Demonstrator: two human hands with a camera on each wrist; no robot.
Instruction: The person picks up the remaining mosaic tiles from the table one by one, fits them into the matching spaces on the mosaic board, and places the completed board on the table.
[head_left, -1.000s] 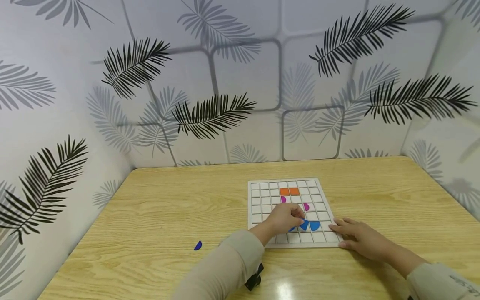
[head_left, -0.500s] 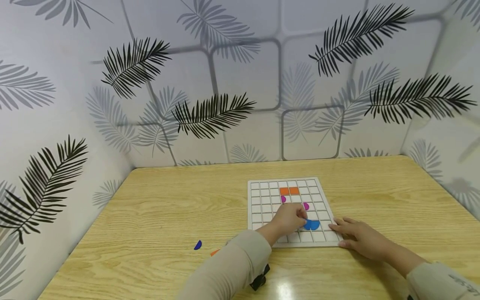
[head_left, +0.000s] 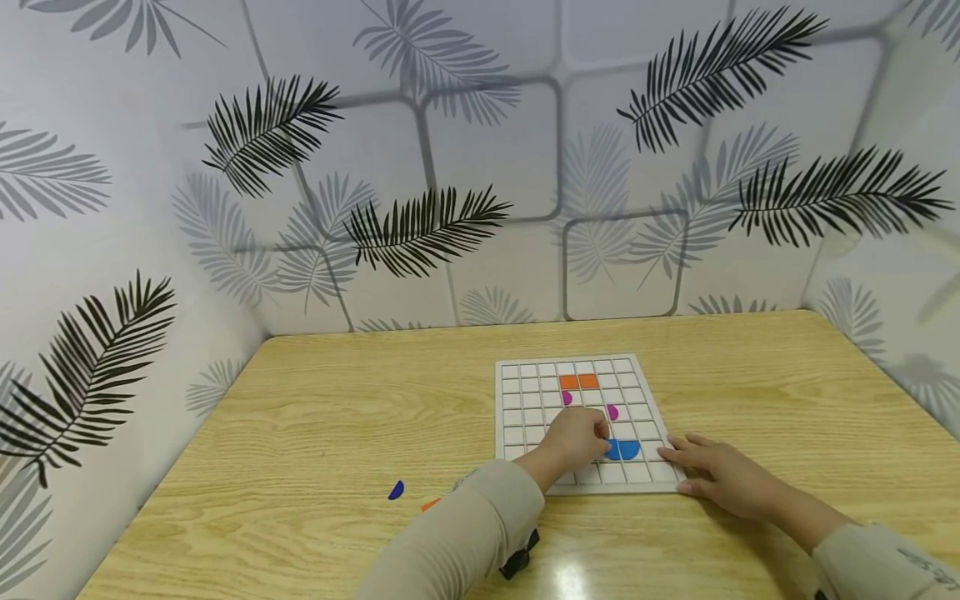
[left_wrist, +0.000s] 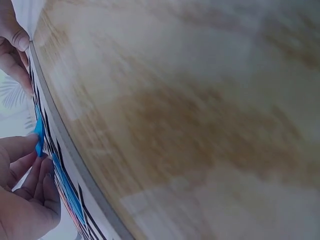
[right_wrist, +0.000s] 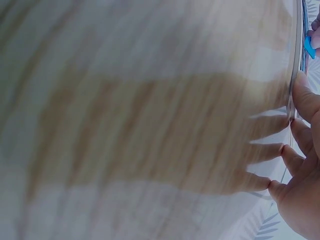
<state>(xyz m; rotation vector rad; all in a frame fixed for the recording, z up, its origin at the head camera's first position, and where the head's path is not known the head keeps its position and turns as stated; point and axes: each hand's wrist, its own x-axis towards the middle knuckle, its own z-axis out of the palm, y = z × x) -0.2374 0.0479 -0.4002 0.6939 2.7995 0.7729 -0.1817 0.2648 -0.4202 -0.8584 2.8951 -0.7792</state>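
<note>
A white board (head_left: pixel 513 403) with a square grid lies on the wooden table. My left hand (head_left: pixel 573 440) is over its lower middle, thumb and fingers pinching a flat blue piece with a curved edge (left_wrist: pixel 39 140). Right beside that piece, a second blue piece (head_left: pixel 630 450) lies in a grid square. Another blue piece (left_wrist: pixel 69 187) shows on the board below my left fingers in the left wrist view. My right hand (head_left: pixel 723 479) rests at the board's right front corner, fingers spread and fairly straight, thumb touching the board's edge (right_wrist: pixel 296 55).
Two orange squares (head_left: pixel 579 382) and two magenta half-rounds, one left (head_left: pixel 567 398) and one right (head_left: pixel 612 412), sit on the board. On the table (head_left: pixel 300 433), a dark blue half-round (head_left: pixel 396 490) and an orange piece (head_left: pixel 430 504) lie left of the left sleeve (head_left: pixel 465 525).
My left hand has shifted slightly right, and its blue piece has turned from tilted to lined up against the neighbouring blue one. An orange piece has come into view beside the sleeve. My right hand stays put.
</note>
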